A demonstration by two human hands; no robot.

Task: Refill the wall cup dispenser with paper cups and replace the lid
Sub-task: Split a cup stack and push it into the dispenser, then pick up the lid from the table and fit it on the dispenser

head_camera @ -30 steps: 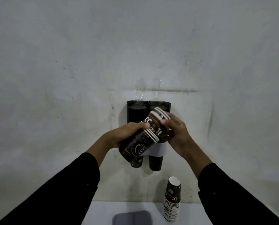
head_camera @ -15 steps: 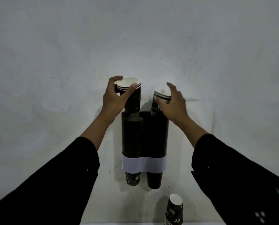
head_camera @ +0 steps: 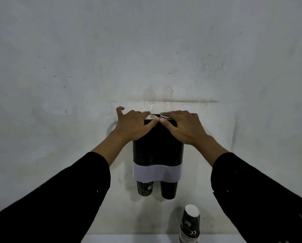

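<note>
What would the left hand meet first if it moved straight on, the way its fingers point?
Likely the right hand: the left hand points rightward, thumb tips nearly touching above the dispenser.

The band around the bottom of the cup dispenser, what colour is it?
White, a plain band across the black dispenser; the head view shows it clearly.

Dispenser [head_camera: 158, 151] on wall [head_camera: 146, 50], hands atop it, spare cup stack [head_camera: 189, 225] below right

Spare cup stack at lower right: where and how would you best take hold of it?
Grip the spare stack around its side wall below the top rim, probably with the right hand, coming from above. It stands mouth up, leaning slightly, with open space around it. Its base is out of view.
</note>
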